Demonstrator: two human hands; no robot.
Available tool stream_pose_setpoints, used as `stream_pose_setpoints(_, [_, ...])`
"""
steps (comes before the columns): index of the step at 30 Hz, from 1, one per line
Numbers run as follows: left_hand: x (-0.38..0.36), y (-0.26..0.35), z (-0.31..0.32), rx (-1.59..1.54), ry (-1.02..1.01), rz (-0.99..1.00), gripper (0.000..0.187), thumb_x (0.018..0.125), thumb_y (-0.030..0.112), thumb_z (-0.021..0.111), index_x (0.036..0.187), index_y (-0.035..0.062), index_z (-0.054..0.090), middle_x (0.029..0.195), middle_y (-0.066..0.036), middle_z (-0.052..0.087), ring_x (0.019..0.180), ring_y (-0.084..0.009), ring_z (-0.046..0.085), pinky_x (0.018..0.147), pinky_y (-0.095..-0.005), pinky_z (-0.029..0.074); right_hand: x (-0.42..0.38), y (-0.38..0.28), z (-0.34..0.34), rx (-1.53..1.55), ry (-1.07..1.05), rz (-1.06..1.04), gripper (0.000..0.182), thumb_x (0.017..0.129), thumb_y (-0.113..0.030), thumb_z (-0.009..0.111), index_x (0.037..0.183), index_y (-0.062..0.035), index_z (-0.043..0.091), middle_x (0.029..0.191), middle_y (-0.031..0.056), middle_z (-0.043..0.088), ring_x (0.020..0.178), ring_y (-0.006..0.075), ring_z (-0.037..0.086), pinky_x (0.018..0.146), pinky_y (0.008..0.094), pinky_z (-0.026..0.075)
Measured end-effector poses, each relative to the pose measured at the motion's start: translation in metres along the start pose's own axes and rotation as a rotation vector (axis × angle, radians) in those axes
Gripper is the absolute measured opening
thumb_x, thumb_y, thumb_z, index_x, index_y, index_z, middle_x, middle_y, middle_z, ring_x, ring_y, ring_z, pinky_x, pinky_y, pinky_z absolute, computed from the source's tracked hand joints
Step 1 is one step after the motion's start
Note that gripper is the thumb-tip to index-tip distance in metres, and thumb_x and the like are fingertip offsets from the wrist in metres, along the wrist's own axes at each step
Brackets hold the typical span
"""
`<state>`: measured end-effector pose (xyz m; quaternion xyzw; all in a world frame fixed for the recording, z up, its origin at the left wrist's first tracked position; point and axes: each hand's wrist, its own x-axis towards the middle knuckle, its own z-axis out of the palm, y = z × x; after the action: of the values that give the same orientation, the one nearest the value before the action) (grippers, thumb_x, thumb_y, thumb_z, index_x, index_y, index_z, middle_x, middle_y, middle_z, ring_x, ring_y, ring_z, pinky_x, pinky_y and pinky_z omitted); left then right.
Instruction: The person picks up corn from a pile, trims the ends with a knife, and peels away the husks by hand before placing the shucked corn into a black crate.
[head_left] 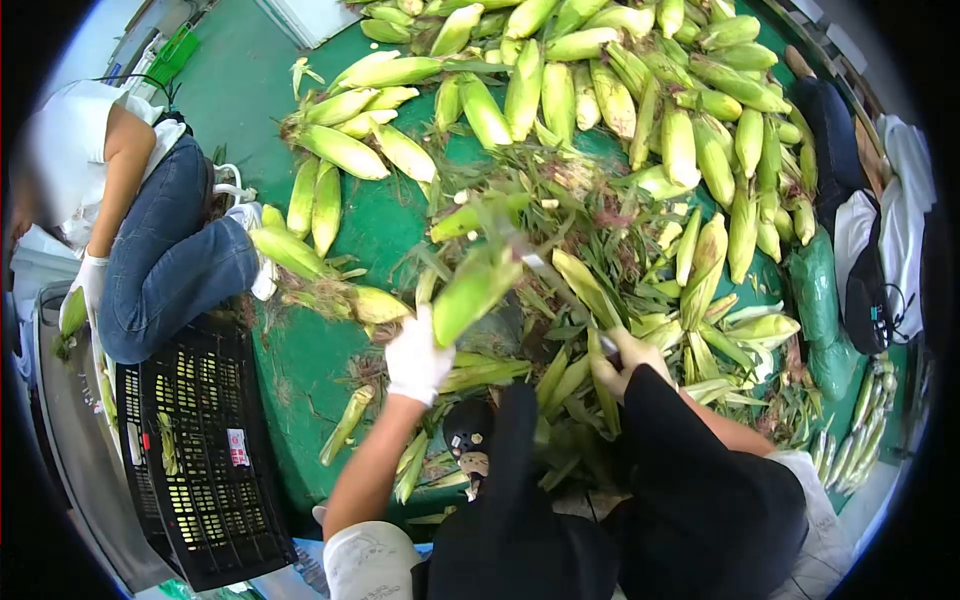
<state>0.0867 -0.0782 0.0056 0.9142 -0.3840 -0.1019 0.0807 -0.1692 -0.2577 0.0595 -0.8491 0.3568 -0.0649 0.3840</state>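
Observation:
An ear of corn in its green husk (474,296) is gripped near its lower end by my gloved left hand (417,358). My right hand (632,362) is closed round the handle of a knife (560,281). The blade points up and to the left, its tip close to the top of the corn; blur hides whether they touch. Cut husks and leaves (570,200) lie around and beyond both hands.
A large pile of unhusked corn (610,90) fills the far side of the green floor (240,75). At the left, a co-worker in jeans (165,245) sits by a black crate (205,460). Another person (835,130) is at the right, near bagged corn (862,425).

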Motion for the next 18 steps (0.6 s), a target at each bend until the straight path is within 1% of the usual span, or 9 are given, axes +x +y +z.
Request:
stream_pose_setpoints(2, [-0.041,0.011,0.008,0.067,-0.026,0.046,0.068,0.069,0.020,0.074,0.128,0.0050,0.044,0.095,-0.020,0.054,0.075,-0.0329,0.063,0.061,-0.0411,0.052,0.014,-0.002,0.004,-0.087,-0.098,-0.394,0.025,0.082,-0.024,0.065,0.093,-0.0055,0.052,0.070,0.0146,0.059,0.063,0.0339,0.062,0.053,0.0404,0.049])
stream_pose_setpoints(3, [-0.056,0.011,0.015,0.100,0.014,0.066,0.078,0.067,0.018,0.076,0.135,0.0044,0.039,0.097,-0.018,0.052,0.073,-0.0327,0.062,0.059,-0.0410,0.051,0.017,-0.003,0.015,-0.157,-0.110,-0.476,0.020,0.079,-0.021,0.066,0.085,-0.0071,0.053,0.068,0.0116,0.057,0.059,0.0325,0.060,0.051,0.0417,0.048])
stream_pose_setpoints(4, [-0.068,0.012,0.023,0.146,0.004,-0.012,0.079,0.067,0.018,0.076,0.135,0.0028,0.038,0.095,-0.018,0.052,0.074,-0.0329,0.061,0.058,-0.0414,0.051,0.015,-0.004,0.024,-0.312,-0.211,-0.504,0.025,0.078,-0.022,0.067,0.089,-0.0076,0.050,0.069,0.0105,0.055,0.061,0.0320,0.060,0.053,0.0424,0.049])
stream_pose_setpoints(8, [-0.092,0.022,0.011,0.145,-0.058,-0.084,0.075,0.067,0.019,0.076,0.131,-0.0004,0.040,0.094,-0.019,0.051,0.073,-0.0326,0.060,0.058,-0.0413,0.049,-0.001,0.046,0.053,-0.492,-0.301,-0.255,0.032,0.079,-0.025,0.067,0.097,-0.0078,0.046,0.074,0.0114,0.056,0.066,0.0329,0.061,0.059,0.0437,0.050])
stream_pose_setpoints(10, [-0.090,0.023,0.011,0.145,-0.114,-0.098,0.075,0.068,0.019,0.076,0.130,-0.0011,0.040,0.095,-0.018,0.051,0.076,-0.0321,0.060,0.061,-0.0410,0.049,0.003,0.053,0.049,-0.436,-0.131,-0.037,0.026,0.082,-0.030,0.061,0.094,-0.0079,0.053,0.073,0.0149,0.064,0.066,0.0346,0.064,0.060,0.0446,0.051])
stream_pose_setpoints(12, [-0.077,0.021,0.010,0.233,-0.145,-0.036,0.078,0.068,0.023,0.077,0.130,-0.0029,0.040,0.097,-0.016,0.052,0.086,-0.0299,0.057,0.069,-0.0393,0.048,0.013,0.043,0.042,-0.431,-0.262,0.174,0.029,0.083,-0.034,0.061,0.096,-0.0083,0.054,0.071,0.0168,0.064,0.069,0.0369,0.064,0.063,0.0469,0.051])
stream_pose_setpoints(14, [-0.060,0.036,0.013,0.207,-0.031,0.095,0.083,0.067,0.038,0.078,0.130,-0.0033,0.041,0.100,-0.016,0.052,0.089,-0.0310,0.054,0.071,-0.0416,0.048,0.018,0.028,0.037,-0.343,-0.234,0.158,0.031,0.085,-0.037,0.060,0.095,-0.0079,0.057,0.067,0.0188,0.063,0.069,0.0383,0.064,0.064,0.0474,0.050])
stream_pose_setpoints(16, [-0.036,0.051,0.026,0.206,-0.137,-0.003,0.083,0.068,0.038,0.076,0.131,-0.0014,0.040,0.098,-0.015,0.055,0.087,-0.0289,0.059,0.073,-0.0396,0.049,0.032,0.007,0.030,-0.104,-0.261,0.181,0.034,0.085,-0.040,0.061,0.091,-0.0066,0.060,0.065,0.0206,0.061,0.068,0.0384,0.064,0.063,0.0469,0.050])
stream_pose_setpoints(18, [-0.015,0.035,0.042,0.080,-0.200,-0.133,0.082,0.070,0.041,0.075,0.133,0.0016,0.039,0.092,-0.015,0.059,0.080,-0.0310,0.064,0.070,-0.0427,0.051,0.041,-0.030,0.010,0.109,-0.105,0.007,0.029,0.086,-0.031,0.065,0.084,-0.0026,0.058,0.060,0.0202,0.056,0.060,0.0371,0.061,0.056,0.0414,0.048])
